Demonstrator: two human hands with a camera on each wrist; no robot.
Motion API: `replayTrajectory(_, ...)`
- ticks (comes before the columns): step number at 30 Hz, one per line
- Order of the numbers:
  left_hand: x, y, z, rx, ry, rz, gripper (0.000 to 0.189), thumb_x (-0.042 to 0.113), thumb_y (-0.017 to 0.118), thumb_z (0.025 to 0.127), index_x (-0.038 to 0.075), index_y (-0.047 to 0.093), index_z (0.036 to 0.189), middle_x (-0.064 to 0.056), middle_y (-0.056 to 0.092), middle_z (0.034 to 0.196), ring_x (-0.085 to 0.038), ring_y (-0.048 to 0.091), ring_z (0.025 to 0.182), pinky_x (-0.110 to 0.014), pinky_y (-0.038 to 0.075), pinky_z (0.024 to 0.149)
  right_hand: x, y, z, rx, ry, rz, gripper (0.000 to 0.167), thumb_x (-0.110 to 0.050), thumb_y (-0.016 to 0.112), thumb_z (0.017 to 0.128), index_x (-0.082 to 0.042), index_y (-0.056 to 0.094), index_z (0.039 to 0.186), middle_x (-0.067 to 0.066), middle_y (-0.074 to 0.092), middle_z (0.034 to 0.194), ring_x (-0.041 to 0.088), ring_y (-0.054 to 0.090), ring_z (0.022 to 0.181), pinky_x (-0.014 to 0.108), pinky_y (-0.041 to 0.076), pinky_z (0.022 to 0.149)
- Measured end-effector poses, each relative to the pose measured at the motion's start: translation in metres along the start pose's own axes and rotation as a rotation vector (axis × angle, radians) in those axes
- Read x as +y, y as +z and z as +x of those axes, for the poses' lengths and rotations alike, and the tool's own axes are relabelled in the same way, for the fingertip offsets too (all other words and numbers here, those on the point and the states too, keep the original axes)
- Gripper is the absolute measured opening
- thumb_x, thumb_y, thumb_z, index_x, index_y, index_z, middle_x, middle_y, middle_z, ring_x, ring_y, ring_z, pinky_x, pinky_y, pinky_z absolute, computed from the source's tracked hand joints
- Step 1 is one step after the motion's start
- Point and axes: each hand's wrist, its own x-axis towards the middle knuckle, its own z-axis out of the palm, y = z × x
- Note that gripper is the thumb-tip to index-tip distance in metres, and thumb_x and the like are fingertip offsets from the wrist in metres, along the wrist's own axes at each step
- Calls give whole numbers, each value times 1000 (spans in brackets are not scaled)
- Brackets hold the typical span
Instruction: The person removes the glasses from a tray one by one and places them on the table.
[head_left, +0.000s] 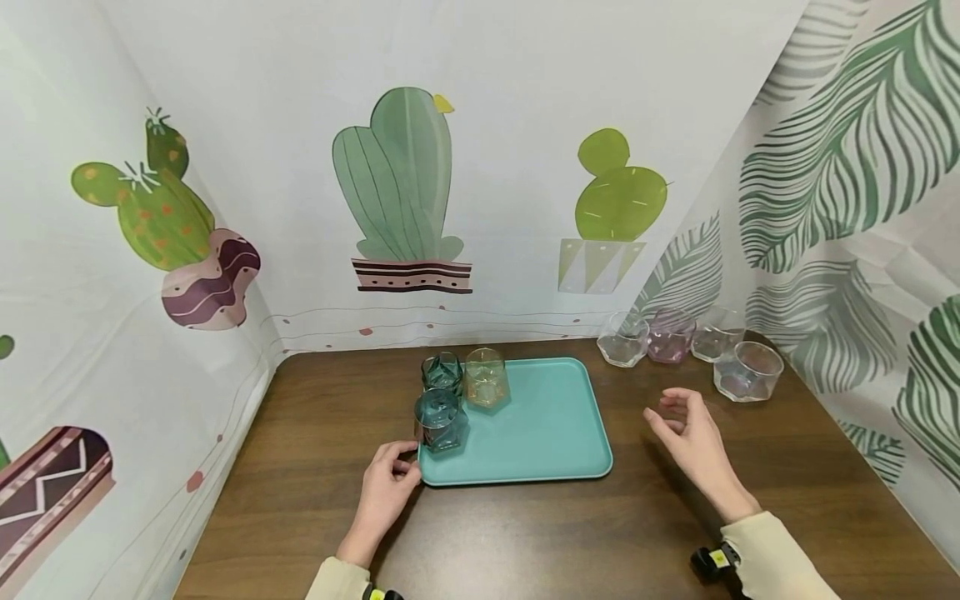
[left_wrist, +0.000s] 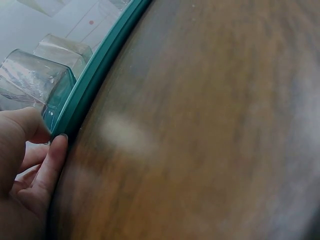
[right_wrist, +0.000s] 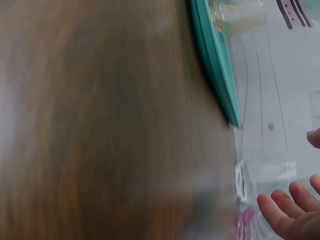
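Note:
At the left side of a turquoise tray (head_left: 540, 433), my left hand (head_left: 387, 483) holds the rim near the front corner between finger and thumb. In the left wrist view the fingertips meet right at the tray's rim (left_wrist: 82, 92). A blue glass (head_left: 441, 421), a dark green glass (head_left: 442, 373) and an amber glass (head_left: 486, 379) stand together on the tray's left part. My right hand (head_left: 693, 437) hovers right of the tray, its fingers loosely bent and holding nothing. Nearest to it is a clear faceted glass (head_left: 747, 372).
Behind that glass, along the back right of the wooden table (head_left: 510, 537), stand a clear glass (head_left: 624, 342), a pink-purple glass (head_left: 670, 337) and another clear glass (head_left: 717, 335). A cloth printed with cacti and leaves (head_left: 517, 167) hangs behind the table.

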Motion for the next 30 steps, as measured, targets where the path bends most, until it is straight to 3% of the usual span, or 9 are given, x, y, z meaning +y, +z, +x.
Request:
replayTrajectory(12,0,0,0,-2,-3,-3,31,0,67,87,4,73,118,-13,65,120,-10,65,83,-21,55,69,-22,32,3,-79,-32,81,44,-10,72,97,8,49,130,25,60,121,39,62,114,10,50,84)
replayTrajectory(23,3,-1,1,0,6,3,31,0,67,87,4,73,118,-13,65,120,-12,66,83,-21,55,69,-41,62,7,-155,-74,168,42,-8,73,97,7,50,130,26,59,122,39,63,114,33,60,86)
replayTrajectory(30,1,-1,0,-6,2,-7,31,0,67,88,4,73,118,-13,65,121,-11,66,84,-21,55,69,-50,79,11,-222,-78,189,45,-11,72,98,5,49,133,27,56,129,41,60,121,49,56,94)
